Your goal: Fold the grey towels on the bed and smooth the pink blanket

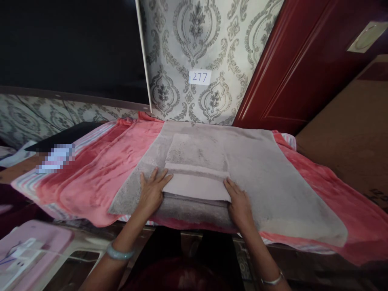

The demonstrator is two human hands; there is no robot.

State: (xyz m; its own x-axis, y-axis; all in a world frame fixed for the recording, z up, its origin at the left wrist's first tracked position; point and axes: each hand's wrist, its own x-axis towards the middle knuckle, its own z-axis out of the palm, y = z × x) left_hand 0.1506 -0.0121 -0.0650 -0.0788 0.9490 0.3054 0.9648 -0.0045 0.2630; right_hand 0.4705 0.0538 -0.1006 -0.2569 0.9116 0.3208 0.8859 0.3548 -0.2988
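A small folded grey towel (197, 167) with a pale band lies on top of a larger grey towel (273, 182) spread over a pink-red blanket (100, 169). My left hand (151, 193) lies flat, fingers spread, against the folded towel's near left corner. My right hand (239, 202) rests with fingers stretched on its near right corner. Both hands press on the cloth at the near edge; neither wraps round anything.
A patterned wall with a paper label reading 277 (200, 76) stands behind. A dark screen (69, 44) is at the upper left, a red door (303, 68) at the right. A pink box (33, 246) sits low at the left, cardboard (354, 133) at the right.
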